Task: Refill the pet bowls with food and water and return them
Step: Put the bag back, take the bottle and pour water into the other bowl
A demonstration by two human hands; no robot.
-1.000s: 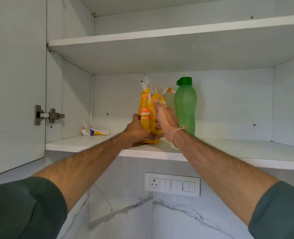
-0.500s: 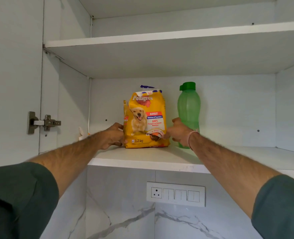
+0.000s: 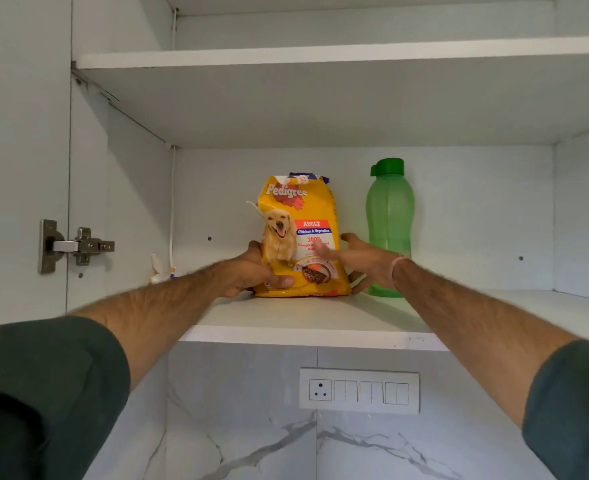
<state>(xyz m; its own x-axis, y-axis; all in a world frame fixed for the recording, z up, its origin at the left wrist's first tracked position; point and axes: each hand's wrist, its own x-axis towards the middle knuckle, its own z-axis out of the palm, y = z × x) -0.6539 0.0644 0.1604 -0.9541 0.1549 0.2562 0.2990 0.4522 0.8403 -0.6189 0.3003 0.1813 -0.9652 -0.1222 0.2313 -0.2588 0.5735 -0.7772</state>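
We are gripping the dog food bag [image 3: 300, 237] with our left hand [image 3: 248, 271]; our right hand [image 3: 365, 261], blurred, is splaying loosely beside it, perhaps touching.

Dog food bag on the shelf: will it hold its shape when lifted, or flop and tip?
Likely floppy: the dog food bag is a creased soft pouch with a folded top, so it may sag. Probably light: it stands shorter than the green bottle beside it. Upright on the shelf, left hand gripping its lower corner; a high push might tip it.
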